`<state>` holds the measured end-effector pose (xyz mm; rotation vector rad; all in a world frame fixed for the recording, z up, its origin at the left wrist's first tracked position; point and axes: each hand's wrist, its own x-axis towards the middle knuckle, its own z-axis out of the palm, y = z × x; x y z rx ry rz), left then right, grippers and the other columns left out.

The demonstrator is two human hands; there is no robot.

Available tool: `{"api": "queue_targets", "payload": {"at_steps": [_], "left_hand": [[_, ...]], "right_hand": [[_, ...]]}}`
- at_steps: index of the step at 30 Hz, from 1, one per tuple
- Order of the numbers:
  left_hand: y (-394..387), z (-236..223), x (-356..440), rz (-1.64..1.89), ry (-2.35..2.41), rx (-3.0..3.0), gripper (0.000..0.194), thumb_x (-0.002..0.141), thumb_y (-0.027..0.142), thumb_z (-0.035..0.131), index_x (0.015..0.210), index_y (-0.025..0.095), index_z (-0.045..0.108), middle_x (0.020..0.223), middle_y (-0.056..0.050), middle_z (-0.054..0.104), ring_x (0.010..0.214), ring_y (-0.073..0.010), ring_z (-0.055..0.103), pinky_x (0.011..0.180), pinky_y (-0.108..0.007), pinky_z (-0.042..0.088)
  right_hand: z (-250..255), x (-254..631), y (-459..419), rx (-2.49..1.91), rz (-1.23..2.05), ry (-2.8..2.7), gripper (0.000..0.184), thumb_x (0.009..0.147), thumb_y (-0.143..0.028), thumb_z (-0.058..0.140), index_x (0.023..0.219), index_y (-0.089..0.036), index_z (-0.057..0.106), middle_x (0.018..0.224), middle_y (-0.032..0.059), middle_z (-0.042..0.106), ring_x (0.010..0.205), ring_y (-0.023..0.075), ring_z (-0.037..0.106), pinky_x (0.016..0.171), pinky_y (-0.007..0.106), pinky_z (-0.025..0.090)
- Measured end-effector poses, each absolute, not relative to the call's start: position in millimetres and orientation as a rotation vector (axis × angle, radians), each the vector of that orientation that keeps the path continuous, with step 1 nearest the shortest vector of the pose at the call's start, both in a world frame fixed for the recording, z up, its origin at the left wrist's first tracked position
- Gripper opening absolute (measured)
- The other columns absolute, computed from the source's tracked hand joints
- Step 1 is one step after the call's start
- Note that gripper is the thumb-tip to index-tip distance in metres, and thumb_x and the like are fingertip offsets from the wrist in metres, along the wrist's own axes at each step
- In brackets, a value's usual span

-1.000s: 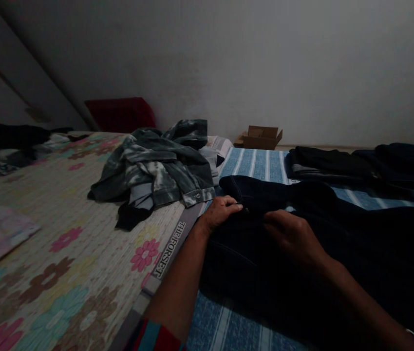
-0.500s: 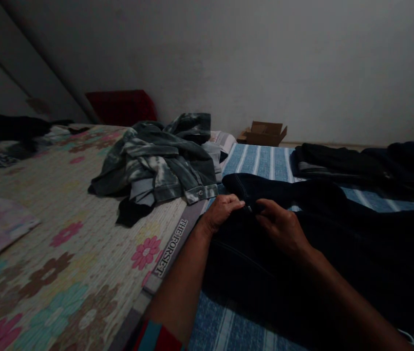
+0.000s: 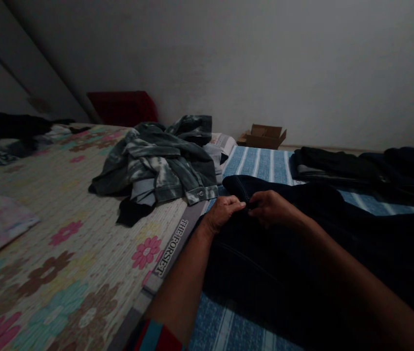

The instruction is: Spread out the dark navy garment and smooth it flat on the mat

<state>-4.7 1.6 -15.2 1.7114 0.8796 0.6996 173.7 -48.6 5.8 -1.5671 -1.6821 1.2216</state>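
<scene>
A dark navy garment [image 3: 302, 243], probably jeans, lies spread over the blue striped sheet [image 3: 261, 163] in front of me. My left hand [image 3: 223, 212] pinches the cloth near its upper edge. My right hand [image 3: 271, 207] meets it there, fingertips closed on the same spot of dark fabric. The two hands almost touch. What sits between the fingertips is too dark to make out.
A crumpled grey tie-dye jacket [image 3: 159, 163] lies to the left on a floral mat [image 3: 64, 234]. Folded dark clothes [image 3: 356, 165] rest at the far right. A small cardboard box [image 3: 263, 136] and a red cushion [image 3: 121, 107] stand by the wall.
My right hand has slid up and left along the dark garment until it meets my left hand. The left hand stayed almost in place.
</scene>
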Motion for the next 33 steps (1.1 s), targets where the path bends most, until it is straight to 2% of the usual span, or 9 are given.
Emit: {"api": "queue_targets", "payload": {"at_steps": [5,16,25,29,33], "left_hand": [[0.7,-19.9,-3.2,0.691,0.908,1.609,0.035,0.071,0.049,0.06,0.06,0.016,0.054,0.055,0.005,0.043,0.053,-0.0096,0.038,0.051,-0.024,0.03],[1.3,-17.2,-1.4,0.837,0.928,1.546,0.026,0.069,0.041,0.063,0.07,0.015,0.063,0.064,0.003,0.054,0.06,-0.0112,0.047,0.058,-0.024,0.035],[1.5,-21.1,0.8,0.867,0.982,1.563,0.025,0.069,0.04,0.062,0.063,0.016,0.056,0.056,0.006,0.045,0.052,-0.0085,0.04,0.051,-0.023,0.03],[-1.0,-16.6,0.8,0.878,0.954,1.561,0.028,0.071,0.041,0.063,0.082,0.016,0.061,0.068,0.003,0.055,0.062,-0.0113,0.05,0.058,-0.024,0.038],[-3.8,-13.5,2.0,0.857,0.951,1.732,0.054,0.06,0.039,0.077,0.105,0.016,0.059,0.092,-0.003,0.062,0.085,-0.0186,0.058,0.075,-0.029,0.044]], "right_hand": [[3.9,184.7,-39.0,-1.476,1.404,-1.576,0.002,0.079,-0.02,0.054,0.079,-0.018,0.054,0.045,-0.0049,0.055,0.034,0.0108,0.049,0.035,0.02,0.038],[1.1,194.5,-34.2,-1.448,1.441,-1.486,0.009,0.079,-0.027,0.057,0.078,-0.018,0.055,0.047,-0.0023,0.058,0.036,0.0117,0.053,0.036,0.02,0.041],[-1.8,190.7,-35.9,-1.428,1.474,-1.406,0.019,0.07,-0.031,0.069,0.069,-0.019,0.054,0.042,-0.0019,0.057,0.032,0.0113,0.049,0.032,0.019,0.038],[-3.9,189.6,-36.0,-1.355,1.465,-1.341,0.023,0.071,-0.037,0.068,0.068,-0.019,0.054,0.044,-0.0017,0.058,0.033,0.0116,0.051,0.032,0.019,0.037],[-7.5,188.0,-36.6,-1.25,1.466,-1.257,0.028,0.072,-0.044,0.064,0.068,-0.019,0.051,0.045,-0.0031,0.058,0.032,0.0107,0.05,0.034,0.019,0.036]]}}
